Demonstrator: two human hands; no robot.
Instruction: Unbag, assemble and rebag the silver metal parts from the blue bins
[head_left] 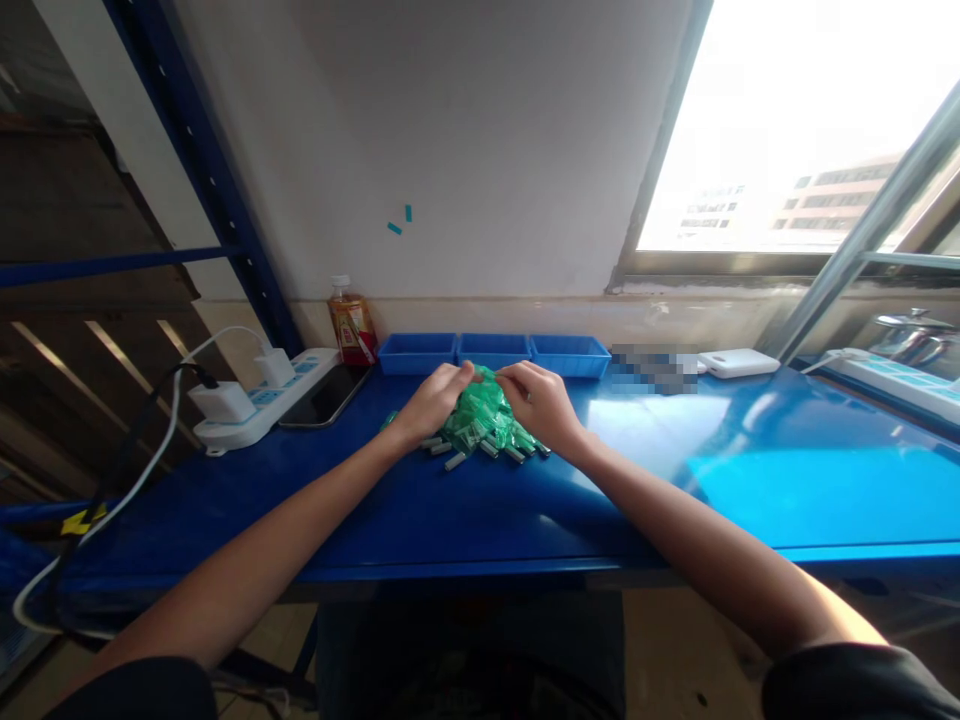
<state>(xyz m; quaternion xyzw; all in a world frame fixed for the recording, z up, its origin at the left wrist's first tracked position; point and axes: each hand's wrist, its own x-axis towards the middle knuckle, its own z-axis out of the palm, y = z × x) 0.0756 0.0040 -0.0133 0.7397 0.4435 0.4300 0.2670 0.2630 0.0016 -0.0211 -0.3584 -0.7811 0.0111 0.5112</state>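
A crinkled green plastic bag (482, 418) lies on the blue table (465, 510) near its middle. Both my hands grip it at the top. My left hand (435, 400) pinches the bag's upper left edge with closed fingers. My right hand (538, 403) pinches the upper right edge in the same way. Several small grey cylinders (455, 460) lie on the table along the bag's near side, some still half under it.
Three blue trays (493, 352) stand in a row behind the bag. Left of them are an amber drink bottle (351, 322), a dark phone (327, 398) and a white power strip (255, 402) with chargers. A white box (738, 362) sits at the back right.
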